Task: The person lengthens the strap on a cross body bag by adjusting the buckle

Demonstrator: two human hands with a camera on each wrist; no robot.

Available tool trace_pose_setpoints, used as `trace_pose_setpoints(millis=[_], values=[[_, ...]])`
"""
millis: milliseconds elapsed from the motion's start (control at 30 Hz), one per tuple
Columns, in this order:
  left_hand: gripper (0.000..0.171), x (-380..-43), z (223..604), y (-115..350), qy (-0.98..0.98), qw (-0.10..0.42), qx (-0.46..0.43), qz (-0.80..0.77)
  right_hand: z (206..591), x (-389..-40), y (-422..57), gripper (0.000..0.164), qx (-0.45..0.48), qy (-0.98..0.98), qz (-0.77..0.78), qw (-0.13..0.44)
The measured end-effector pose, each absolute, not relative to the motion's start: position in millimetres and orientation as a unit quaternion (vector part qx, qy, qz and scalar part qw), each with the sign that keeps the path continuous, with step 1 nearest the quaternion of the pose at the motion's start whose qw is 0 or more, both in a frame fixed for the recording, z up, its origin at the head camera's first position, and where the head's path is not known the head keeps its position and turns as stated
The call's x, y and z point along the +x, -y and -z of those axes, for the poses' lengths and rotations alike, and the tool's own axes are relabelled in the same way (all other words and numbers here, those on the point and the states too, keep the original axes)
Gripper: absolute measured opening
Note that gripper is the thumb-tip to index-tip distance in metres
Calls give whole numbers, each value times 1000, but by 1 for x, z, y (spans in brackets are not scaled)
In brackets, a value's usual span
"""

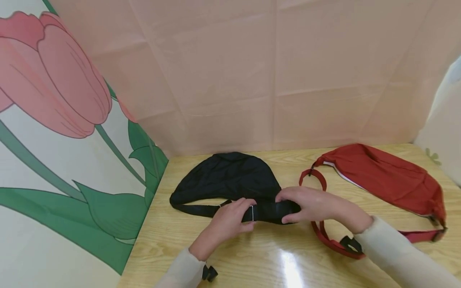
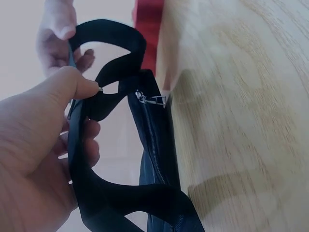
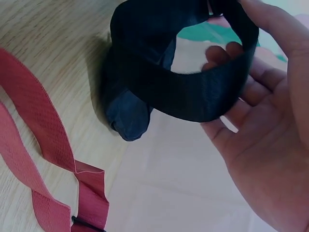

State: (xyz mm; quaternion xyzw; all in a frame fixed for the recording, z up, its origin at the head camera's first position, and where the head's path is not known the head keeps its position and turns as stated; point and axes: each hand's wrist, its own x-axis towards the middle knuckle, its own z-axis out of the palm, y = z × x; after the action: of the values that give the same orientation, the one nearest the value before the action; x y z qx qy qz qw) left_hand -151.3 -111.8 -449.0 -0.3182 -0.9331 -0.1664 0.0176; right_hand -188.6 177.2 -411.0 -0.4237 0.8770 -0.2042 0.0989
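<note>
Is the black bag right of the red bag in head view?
No, the black bag lies left of the red bag.

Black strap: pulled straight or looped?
Looped. The strap curves round in an open ring in the right wrist view, gripped by the left hand and right hand.

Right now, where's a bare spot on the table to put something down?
There's bare table between the left sleeve and right sleeve, and at left between the tulip wall and black bag. A narrow gap parts the bags. It's crowded in the middle, where left hand and right hand hold the black strap, and at right, with the red bag and red strap.
</note>
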Motion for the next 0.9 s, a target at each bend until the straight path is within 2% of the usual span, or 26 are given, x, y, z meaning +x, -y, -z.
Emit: trace_pose_setpoints(millis=[200, 467, 900], values=[[47, -151, 450, 114, 931, -3, -332, 150, 412, -197, -176, 47, -442, -861, 212, 138], [49, -150, 454, 117, 930, -29, -341, 131, 411, -219, -167, 45, -443, -866, 202, 115], [52, -150, 464, 121, 927, -38, -355, 114, 453, -268, -143, 65, -397, -882, 146, 208]])
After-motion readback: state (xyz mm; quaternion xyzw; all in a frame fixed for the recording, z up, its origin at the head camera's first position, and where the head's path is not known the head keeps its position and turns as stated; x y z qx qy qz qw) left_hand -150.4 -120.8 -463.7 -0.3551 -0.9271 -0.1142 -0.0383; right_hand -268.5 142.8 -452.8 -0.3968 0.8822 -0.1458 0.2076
